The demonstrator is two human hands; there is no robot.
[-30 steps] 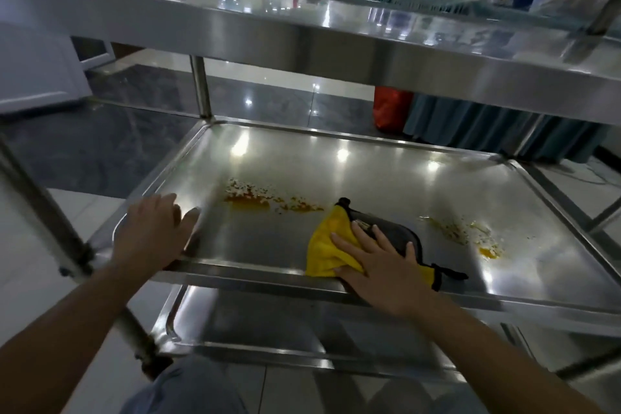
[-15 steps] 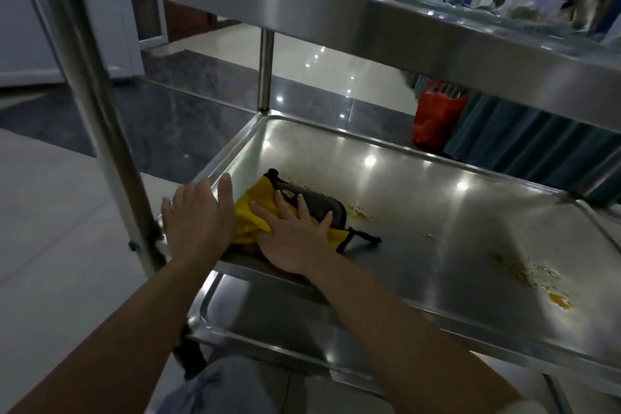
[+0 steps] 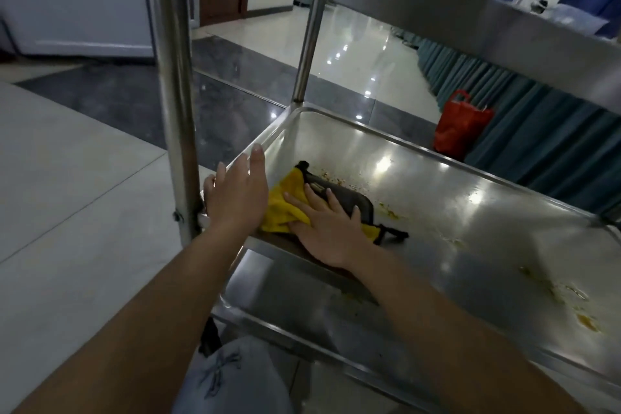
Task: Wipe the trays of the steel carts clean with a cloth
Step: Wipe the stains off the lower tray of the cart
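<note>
The steel cart's middle tray (image 3: 447, 212) fills the view, with orange food stains (image 3: 586, 321) at its right and crumbs near its back left. A yellow and dark grey cloth (image 3: 285, 202) lies at the tray's near left corner. My right hand (image 3: 327, 222) presses flat on the cloth with fingers spread. My left hand (image 3: 237, 193) rests on the tray's left rim beside the cloth, fingers straight.
A steel upright post (image 3: 174, 94) stands just left of my left hand. The top tray (image 3: 437, 7) overhangs above, and a lower tray (image 3: 302, 309) sits below. A red bag (image 3: 462, 126) and teal table skirting (image 3: 537, 124) lie beyond the cart.
My right hand has slid the cloth from the tray's middle to its near left corner, over the orange stain there. My left hand stayed on the left rim as the view swung left.
</note>
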